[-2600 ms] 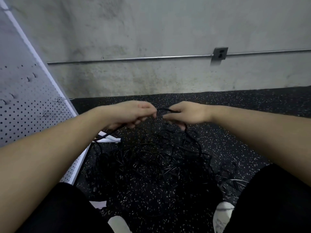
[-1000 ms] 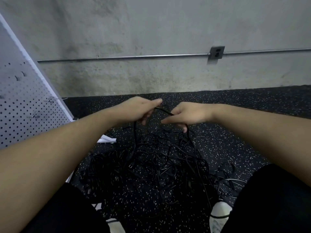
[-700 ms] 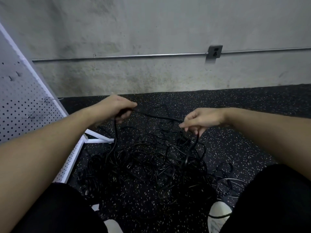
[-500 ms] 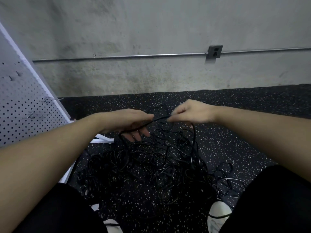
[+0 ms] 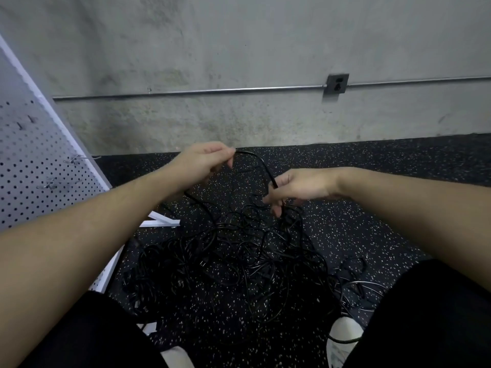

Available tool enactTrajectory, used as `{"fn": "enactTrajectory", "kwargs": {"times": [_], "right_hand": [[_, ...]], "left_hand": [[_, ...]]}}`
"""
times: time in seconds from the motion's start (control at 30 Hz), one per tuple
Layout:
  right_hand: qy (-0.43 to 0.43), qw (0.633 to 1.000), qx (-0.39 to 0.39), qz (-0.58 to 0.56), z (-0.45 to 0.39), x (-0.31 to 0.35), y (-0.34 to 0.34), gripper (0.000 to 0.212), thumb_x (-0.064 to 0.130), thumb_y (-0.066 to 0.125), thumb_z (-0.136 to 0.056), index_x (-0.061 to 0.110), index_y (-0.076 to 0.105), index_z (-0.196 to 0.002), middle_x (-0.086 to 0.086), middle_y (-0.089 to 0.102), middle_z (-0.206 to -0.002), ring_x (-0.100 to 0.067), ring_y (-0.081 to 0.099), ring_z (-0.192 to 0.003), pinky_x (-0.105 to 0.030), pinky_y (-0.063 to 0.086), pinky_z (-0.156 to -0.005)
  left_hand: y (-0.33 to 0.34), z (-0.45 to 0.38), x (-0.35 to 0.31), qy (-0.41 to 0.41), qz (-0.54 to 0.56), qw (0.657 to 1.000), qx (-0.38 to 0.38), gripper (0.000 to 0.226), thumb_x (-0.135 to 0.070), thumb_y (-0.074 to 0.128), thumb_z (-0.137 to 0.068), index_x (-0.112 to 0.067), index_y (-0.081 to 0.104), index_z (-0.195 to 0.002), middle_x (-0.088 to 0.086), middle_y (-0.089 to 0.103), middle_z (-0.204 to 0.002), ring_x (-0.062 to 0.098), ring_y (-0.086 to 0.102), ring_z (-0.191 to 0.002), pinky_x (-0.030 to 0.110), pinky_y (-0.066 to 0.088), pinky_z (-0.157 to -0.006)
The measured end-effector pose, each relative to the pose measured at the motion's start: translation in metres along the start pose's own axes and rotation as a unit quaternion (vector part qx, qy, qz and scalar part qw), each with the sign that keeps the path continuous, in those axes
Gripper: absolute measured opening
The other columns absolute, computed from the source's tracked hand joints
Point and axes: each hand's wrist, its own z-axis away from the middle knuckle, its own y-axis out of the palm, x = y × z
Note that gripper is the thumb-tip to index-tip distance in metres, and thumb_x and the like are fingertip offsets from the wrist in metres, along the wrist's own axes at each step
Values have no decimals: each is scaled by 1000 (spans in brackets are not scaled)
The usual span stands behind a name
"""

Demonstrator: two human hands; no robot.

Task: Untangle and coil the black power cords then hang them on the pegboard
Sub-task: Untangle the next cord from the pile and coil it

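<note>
One tangled heap of black power cords (image 5: 233,264) lies on the speckled floor (image 5: 358,229) between our knees. Above it, our right hand (image 5: 300,188) grips one cord (image 5: 261,166) with curled fingers; our left hand (image 5: 204,162) pinches the same strand higher. Pegboard (image 5: 29,171) stands left, leaning, hooks bare.

arms: both forearms bare to the edge of view, no sleeves visible
left hand (image 5: 206,162): bare, no glove, no ring seen
right hand (image 5: 300,185): bare, no glove or watch
legs: black trousers (image 5: 425,314) on both thighs
feet: white shoes (image 5: 344,333), toes showing between the knees
</note>
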Motion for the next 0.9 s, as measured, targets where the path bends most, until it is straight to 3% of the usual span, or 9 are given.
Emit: {"fn": "enactTrajectory", "kwargs": {"times": [0.17,0.33,0.4,0.5,0.6,0.67,0.73,0.8,0.9], "right_hand": [[-10,993,-65,101,-4,-7,-2,21,33,59,-102,23,59,-84,6,70,-92,6,60,-76,-27,43,-82],[15,985,-111,132,0,-4,-1,46,54,30,-107,17,51,-90,4,59,-87,-10,54,-81,-34,41,-84],[19,983,-110,149,-1,0,0,52,56,26,-107,14,51,-90,2,59,-90,-10,54,-83,-34,40,-86],[0,980,-98,176,-5,12,2,49,54,27,-108,18,47,-81,3,54,-79,-11,51,-73,-32,41,-77],[-10,982,-69,173,-12,24,11,49,50,33,-108,15,57,-84,1,57,-73,-12,52,-64,-25,41,-65],[-16,988,-57,145,-15,27,15,46,47,38,-108,17,58,-80,1,56,-66,-12,49,-57,-22,40,-58],[-21,998,-43,44,-14,25,14,41,42,39,-108,18,54,-77,-2,52,-64,-14,46,-55,-27,38,-57],[-35,995,-29,-94,-11,16,7,40,40,31,-108,16,52,-84,1,49,-63,-15,42,-57,-31,35,-58],[-52,982,-29,-179,-5,-4,-6,39,39,24,-103,11,49,-96,6,38,-66,-15,31,-60,-30,30,-59]], "left_hand": [[-9,3,-5,2,82,996,-38,29,-25,52,-105,-12,66,-83,-6,47,-55,10,37,-49,25,31,-50],[-16,9,17,-74,-30,995,57,21,-21,56,-104,-25,63,-124,7,73,-85,18,63,-64,32,54,-61],[-12,10,23,-42,-64,994,73,46,-21,67,-98,-34,50,-139,6,72,-104,18,69,-77,40,60,-78],[-1,3,11,50,-193,979,48,87,-32,78,-88,-44,24,-156,-1,45,-150,15,60,-117,41,50,-106],[20,-3,-7,117,-439,886,87,72,-48,71,-90,-43,35,-152,-10,20,-166,13,19,-153,52,15,-125],[31,-6,-12,109,-487,855,143,47,-51,62,-95,-35,51,-137,-9,48,-150,14,36,-145,54,16,-124],[32,-5,-18,98,-453,871,163,23,-48,56,-100,-27,60,-109,-9,68,-104,18,64,-108,35,45,-98],[24,-4,-22,87,-401,900,147,25,-44,52,-103,-28,55,-84,-12,59,-74,11,59,-72,27,43,-65],[10,-3,-20,70,-314,943,82,36,-46,49,-104,-27,52,-74,-7,52,-66,11,47,-59,32,38,-58]]}}
